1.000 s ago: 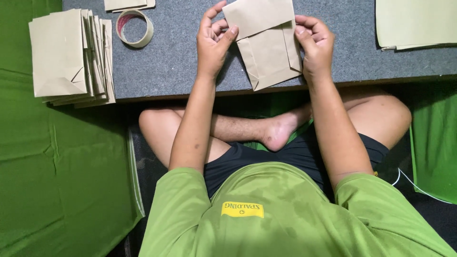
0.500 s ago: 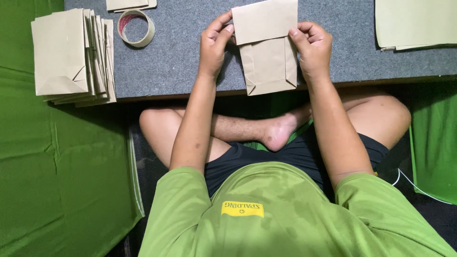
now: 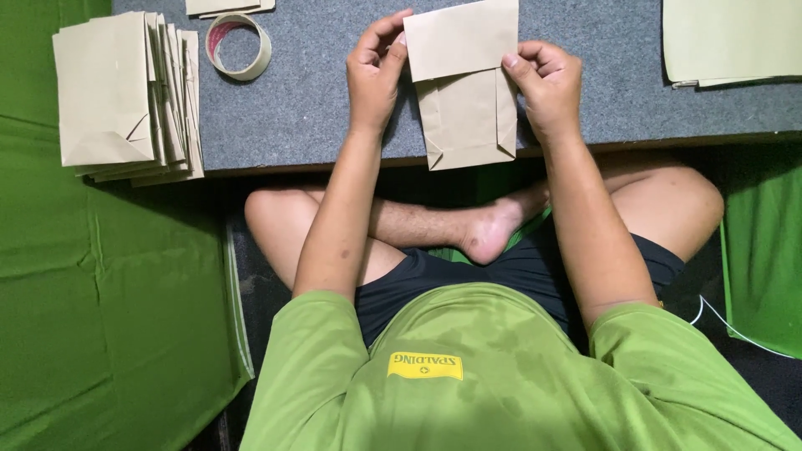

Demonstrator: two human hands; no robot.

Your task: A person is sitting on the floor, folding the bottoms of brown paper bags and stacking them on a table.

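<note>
A brown paper envelope lies on the grey felt board, straight in front of me, its top flap folded over. My left hand pinches the flap's left edge. My right hand grips the flap's right edge with thumb and fingers. Both hands hold the same envelope, one on each side.
A stack of finished brown envelopes sits at the board's left end. A roll of tape lies beside it, with paper sheets above. Flat brown sheets lie at the right. Green cloth covers the floor. My crossed legs are under the board.
The envelope has been turned from tilted to square with the board edge. Both hands have shifted to the folded flap's sides.
</note>
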